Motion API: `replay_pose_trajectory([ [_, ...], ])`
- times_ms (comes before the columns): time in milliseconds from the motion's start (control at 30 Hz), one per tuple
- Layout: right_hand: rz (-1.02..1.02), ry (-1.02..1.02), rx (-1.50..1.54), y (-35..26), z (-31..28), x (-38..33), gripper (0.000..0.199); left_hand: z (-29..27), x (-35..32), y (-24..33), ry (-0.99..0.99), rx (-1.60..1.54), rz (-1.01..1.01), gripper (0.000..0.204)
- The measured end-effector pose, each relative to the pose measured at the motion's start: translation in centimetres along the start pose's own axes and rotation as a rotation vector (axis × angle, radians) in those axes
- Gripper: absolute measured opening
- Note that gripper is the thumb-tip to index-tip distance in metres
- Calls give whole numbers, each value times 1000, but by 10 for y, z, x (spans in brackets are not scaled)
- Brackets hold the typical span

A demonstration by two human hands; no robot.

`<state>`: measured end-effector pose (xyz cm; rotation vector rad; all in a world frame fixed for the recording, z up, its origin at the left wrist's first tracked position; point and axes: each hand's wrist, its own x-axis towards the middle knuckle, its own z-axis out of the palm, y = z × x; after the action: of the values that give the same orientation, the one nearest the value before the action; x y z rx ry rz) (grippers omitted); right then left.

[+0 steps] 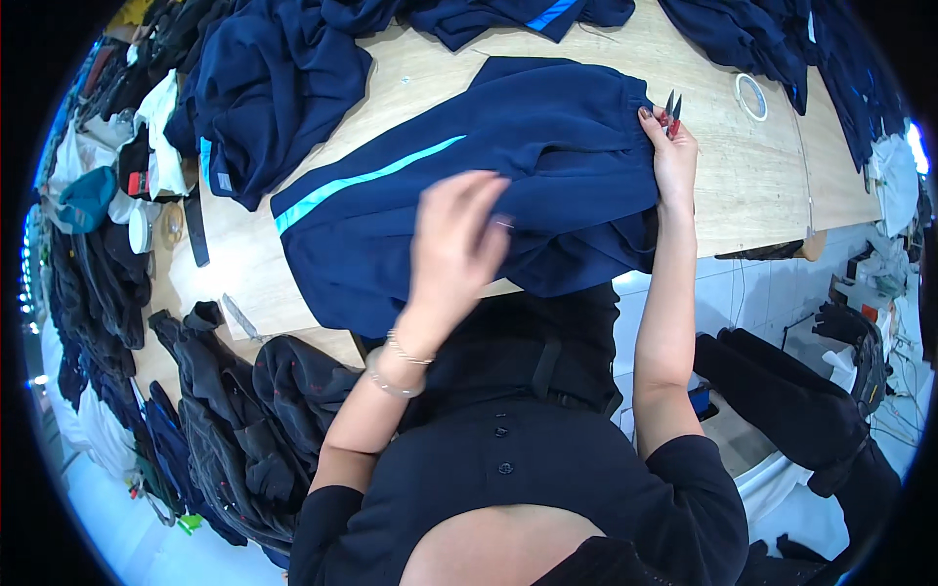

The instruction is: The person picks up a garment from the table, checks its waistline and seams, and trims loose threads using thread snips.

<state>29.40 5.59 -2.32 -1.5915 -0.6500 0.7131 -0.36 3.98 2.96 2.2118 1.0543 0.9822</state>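
Navy trousers with a light blue side stripe lie across the table in front of me, waistband to the right. At the waistband, my right hand is closed around small pointed scissors with red handles. Its thumb rests on the edge of the fabric. Above the middle of the trousers is my left hand, slightly blurred by motion. Its fingers are curved and apart, with nothing seen in them. Bracelets circle the left wrist.
More navy garments are heaped at the far left and along the far edge. A roll of white tape lies at the right of the wooden table. Dark grey clothing piles up at the near left. A dark ruler-like strip is on the left.
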Motion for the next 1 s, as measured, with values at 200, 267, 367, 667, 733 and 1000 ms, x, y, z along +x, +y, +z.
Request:
replay_pose_trajectory([
  [200, -117, -66, -405, -15, 4, -7, 29, 39, -21, 10, -123, -34, 22, 27],
  [267, -136, -88, -434, -19, 3, -9, 29, 40, -16, 5, 6, -143, -32, 19],
  [367, -158, -91, -444, -21, 1, -9, 29, 40, 1, 6, 42, -207, -153, 20],
  [667, -201, -87, -589, -25, -3, -9, 26, 48, 28, -13, 112, 0, 65, 8],
  [733, -454, 113, -779, -33, -5, -17, 27, 48, 26, -15, 118, -80, -46, 5],
  [1000, -391, -348, -513, -99, 12, -68, 25, 42, 29, -12, 153, -327, -295, 3],
])
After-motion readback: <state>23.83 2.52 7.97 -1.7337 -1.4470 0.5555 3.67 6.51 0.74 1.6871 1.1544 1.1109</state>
